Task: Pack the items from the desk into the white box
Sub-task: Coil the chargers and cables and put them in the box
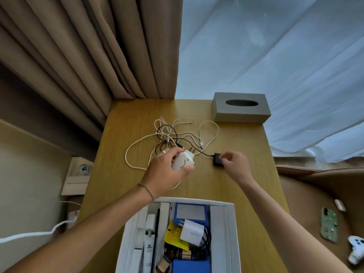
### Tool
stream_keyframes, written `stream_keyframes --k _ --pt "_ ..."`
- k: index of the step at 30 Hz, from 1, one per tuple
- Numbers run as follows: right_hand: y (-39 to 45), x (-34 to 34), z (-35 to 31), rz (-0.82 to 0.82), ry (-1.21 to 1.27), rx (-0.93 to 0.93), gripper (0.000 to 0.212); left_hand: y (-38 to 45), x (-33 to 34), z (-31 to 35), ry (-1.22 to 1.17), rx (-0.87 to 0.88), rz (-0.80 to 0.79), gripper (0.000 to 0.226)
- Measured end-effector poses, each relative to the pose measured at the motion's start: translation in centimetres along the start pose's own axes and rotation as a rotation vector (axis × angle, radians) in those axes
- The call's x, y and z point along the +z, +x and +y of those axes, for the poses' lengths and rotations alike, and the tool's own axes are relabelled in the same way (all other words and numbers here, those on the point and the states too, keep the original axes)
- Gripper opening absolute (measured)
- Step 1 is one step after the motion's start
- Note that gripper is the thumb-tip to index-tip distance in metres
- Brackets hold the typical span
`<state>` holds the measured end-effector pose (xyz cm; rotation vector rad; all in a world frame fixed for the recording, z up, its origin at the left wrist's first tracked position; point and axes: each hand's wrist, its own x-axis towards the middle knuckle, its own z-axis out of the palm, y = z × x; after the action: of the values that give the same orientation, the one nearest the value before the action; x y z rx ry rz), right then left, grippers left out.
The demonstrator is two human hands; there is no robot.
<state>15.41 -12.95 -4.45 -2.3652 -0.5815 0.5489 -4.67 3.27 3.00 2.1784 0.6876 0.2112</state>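
My left hand (165,170) holds a white charger plug (184,162) with a smile mark, lifted just above the wooden desk (236,184). My right hand (234,164) pinches the edge of a small black adapter (217,160) that lies on the desk. A tangle of white and dark cables (173,134) lies behind both hands. The white box (128,233) stands open at the desk's near edge, with a white charger (192,232), a yellow packet, blue boxes and several tubes inside.
A grey tissue box (241,107) stands at the desk's far right corner. Brown curtains (88,56) hang at the back left. On the brown seat at the right lie a green phone (329,223) and a white game controller (356,251).
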Motion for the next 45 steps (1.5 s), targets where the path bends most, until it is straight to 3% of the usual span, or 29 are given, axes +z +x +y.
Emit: stream_keyframes --k 8,13,21,26,30,34,39,43,45 --pt "2.7 0.2 2.8 0.034 -0.114 -0.007 0.041 -8.9 5.5 4.1 0.105 0.057 -0.213 0.048" --pt "4.0 1.2 4.2 -0.094 -0.193 -0.102 0.061 -11.0 9.1 4.1 0.375 0.044 -0.253 0.051" --pt "4.8 2.6 5.9 -0.154 -0.413 -0.191 0.059 -11.3 13.4 4.3 0.611 -0.022 -0.243 0.043" --pt "4.1 2.2 5.9 -0.170 -0.311 -0.154 0.048 -11.3 14.3 3.7 0.640 -0.051 -0.190 0.050" --pt "2.6 1.4 4.6 -0.249 -0.079 -0.086 0.046 -11.9 12.8 3.5 0.605 0.055 -0.165 0.040" --pt "0.0 -0.7 1.8 -0.321 0.179 -0.045 0.035 -11.8 9.2 3.6 0.395 0.117 -0.018 0.023" --pt "-5.4 -3.4 -2.4 -0.323 0.412 -0.088 0.027 -8.0 4.3 4.8 -0.076 -0.113 0.196 0.015" --pt "-10.2 -3.8 -4.8 -0.259 0.445 -0.186 0.032 -4.7 2.2 6.1 -0.501 -0.418 0.092 0.027" --pt "-12.4 -3.4 -5.5 -0.209 0.410 -0.227 0.037 -4.5 1.9 6.8 -0.666 -0.476 0.000 0.032"
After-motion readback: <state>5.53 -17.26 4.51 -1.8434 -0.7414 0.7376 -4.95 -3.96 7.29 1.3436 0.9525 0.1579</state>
